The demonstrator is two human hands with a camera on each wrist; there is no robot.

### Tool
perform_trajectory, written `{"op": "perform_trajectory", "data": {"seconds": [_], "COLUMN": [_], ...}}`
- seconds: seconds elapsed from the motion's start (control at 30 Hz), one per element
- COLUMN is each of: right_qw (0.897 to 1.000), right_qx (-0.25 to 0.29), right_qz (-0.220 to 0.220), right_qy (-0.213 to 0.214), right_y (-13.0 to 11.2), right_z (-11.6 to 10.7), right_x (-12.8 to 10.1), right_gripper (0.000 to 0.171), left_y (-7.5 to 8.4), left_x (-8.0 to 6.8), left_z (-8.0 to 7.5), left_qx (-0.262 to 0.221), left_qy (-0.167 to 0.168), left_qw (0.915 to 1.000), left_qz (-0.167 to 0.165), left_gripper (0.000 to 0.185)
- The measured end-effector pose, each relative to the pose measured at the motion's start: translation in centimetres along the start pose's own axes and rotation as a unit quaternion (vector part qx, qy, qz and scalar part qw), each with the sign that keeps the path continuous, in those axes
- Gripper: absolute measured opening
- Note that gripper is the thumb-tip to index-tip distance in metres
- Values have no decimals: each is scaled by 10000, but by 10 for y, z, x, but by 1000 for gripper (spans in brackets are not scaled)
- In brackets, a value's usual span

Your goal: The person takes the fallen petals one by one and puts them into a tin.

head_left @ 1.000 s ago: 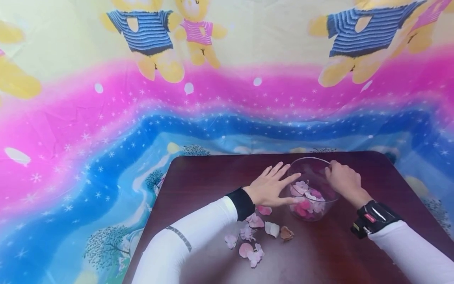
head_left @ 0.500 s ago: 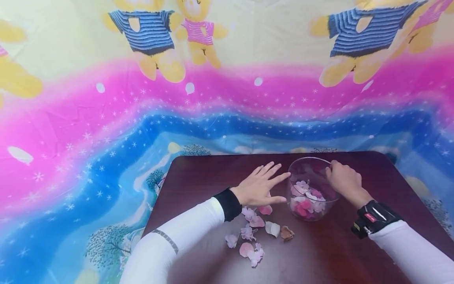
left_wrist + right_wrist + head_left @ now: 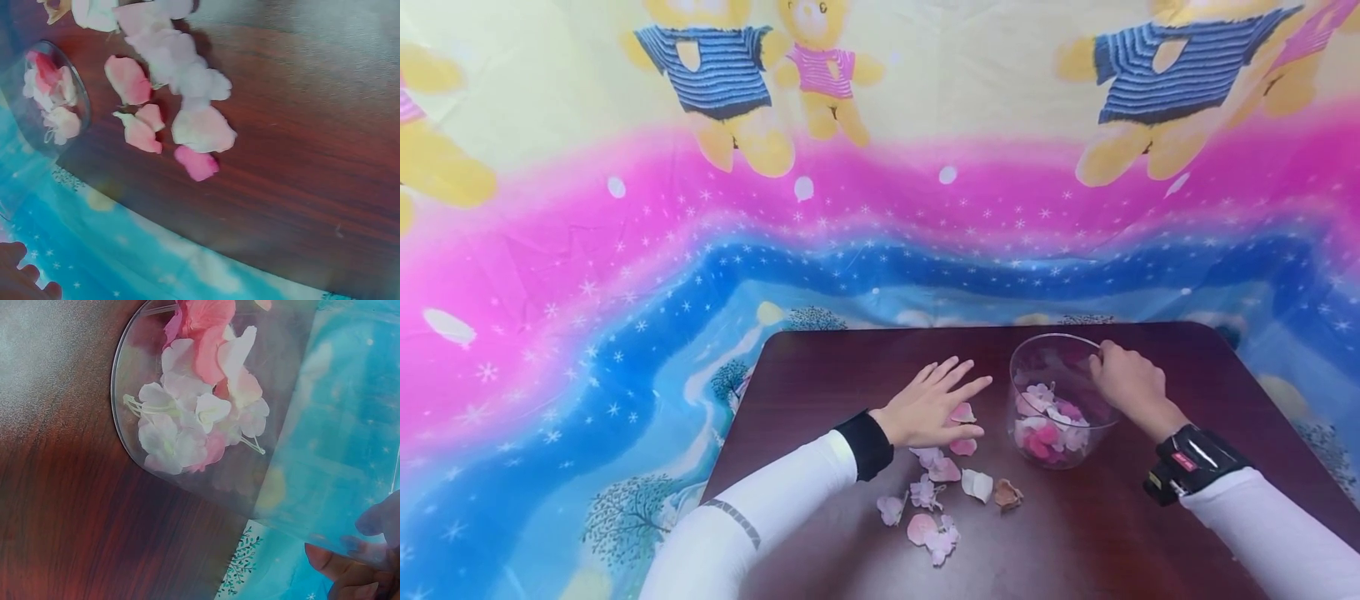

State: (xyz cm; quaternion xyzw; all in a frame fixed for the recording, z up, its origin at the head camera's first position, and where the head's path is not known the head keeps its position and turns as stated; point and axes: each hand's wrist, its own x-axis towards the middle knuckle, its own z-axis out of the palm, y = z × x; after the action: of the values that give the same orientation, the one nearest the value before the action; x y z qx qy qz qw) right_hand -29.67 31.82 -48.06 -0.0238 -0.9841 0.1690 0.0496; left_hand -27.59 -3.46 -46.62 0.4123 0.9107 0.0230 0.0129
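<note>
My right hand (image 3: 1129,385) grips the rim of a clear container (image 3: 1013,375) on its right side. Thumb and fingers (image 3: 337,561) close on the wall in the right wrist view. Inside lie pink and white artificial petals and blossoms (image 3: 1047,433), heaped at the bottom. My left hand (image 3: 928,408) is spread flat with straight fingers, left of the container and apart from it. It hovers over loose pink petals (image 3: 962,447) on the table and partly hides them. The left wrist view shows more petals (image 3: 203,129) in a loose row, with my fingertips (image 3: 28,274) at the corner.
In front of the container lie a white petal (image 3: 977,485), a brown dried petal (image 3: 1008,495) and pale lilac blossoms (image 3: 942,540). The dark wooden table (image 3: 1187,367) ends against a printed cloth backdrop (image 3: 880,217) with bears.
My left hand has drawn back leftward from the container's edge, uncovering petals beneath it. The right hand and the container have stayed in place.
</note>
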Motion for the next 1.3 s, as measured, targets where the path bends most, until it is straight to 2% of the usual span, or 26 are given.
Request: {"op": "perform_trajectory", "data": {"seconds": [0.33,0.67,0.87,1.07,1.2,1.3], "right_qw": [10000,10000,10000,10000,10000,10000], "right_qx": [-13,-42,-47,-36,-27,-22], "right_qz": [9,8,30,28,45,57], "right_qy": [-28,1,-31,-24,-38,-48], "right_y": [0,-1,0,1,2,1], "right_z": [0,0,0,0,1,1], "right_x": [-1,-1,1,1,1,2], "right_gripper": [30,30,31,30,30,30], "left_y": [-10,-12,-11,-10,-9,-8], "left_x": [-17,-26,-30,-32,-34,-35], "left_z": [19,48,64,79,87,90], "left_qx": [-102,477,196,264,163,89], "left_qy": [-81,-174,-422,-454,-501,-512], "left_qw": [9998,9986,9988,9986,9985,9984], "left_qz": [-123,-131,-132,-18,-113,-202], "left_gripper": [76,74,73,49,27,21]}}
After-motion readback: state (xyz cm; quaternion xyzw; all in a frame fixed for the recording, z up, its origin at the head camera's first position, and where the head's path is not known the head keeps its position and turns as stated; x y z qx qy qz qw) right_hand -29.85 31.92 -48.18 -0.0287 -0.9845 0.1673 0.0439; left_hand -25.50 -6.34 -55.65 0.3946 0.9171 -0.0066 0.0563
